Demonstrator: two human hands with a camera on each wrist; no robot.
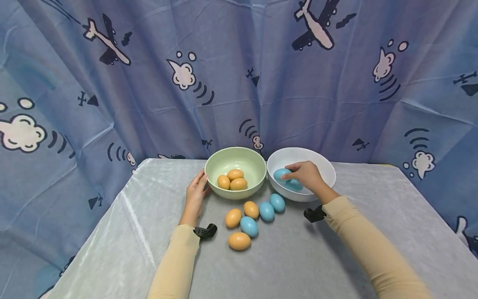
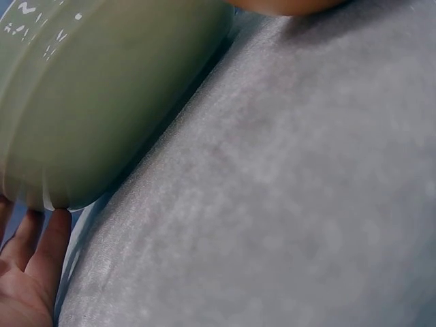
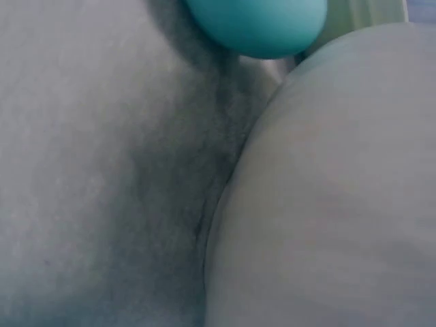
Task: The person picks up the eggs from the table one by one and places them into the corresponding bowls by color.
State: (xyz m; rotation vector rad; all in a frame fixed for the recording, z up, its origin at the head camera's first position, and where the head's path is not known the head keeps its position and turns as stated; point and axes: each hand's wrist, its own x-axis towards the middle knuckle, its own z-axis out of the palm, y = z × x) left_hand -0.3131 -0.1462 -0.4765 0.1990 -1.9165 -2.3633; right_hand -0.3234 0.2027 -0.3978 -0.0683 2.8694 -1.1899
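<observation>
A pale green bowl (image 1: 239, 160) stands at the back of the table with three orange eggs (image 1: 235, 174) in it. My left hand (image 1: 196, 193) rests against its left side; in the left wrist view the extended fingers (image 2: 48, 248) touch the bowl's wall. Right beside it is a white bowl (image 1: 296, 155). Reaching over that bowl, my right hand (image 1: 308, 176) pinches a blue egg (image 1: 281, 174) between thumb and fingers inside the rim. Another blue egg (image 1: 294, 185) lies in the white bowl, partly hidden under the hand. The right wrist view does not show the right hand.
In front of the bowls, orange eggs (image 1: 239, 241) and blue eggs (image 1: 249, 226) lie loosely together on the grey cloth-covered table (image 1: 284, 261). One blue egg (image 1: 277, 202) sits close to the white bowl. A blue patterned curtain (image 1: 224, 83) hangs behind the table.
</observation>
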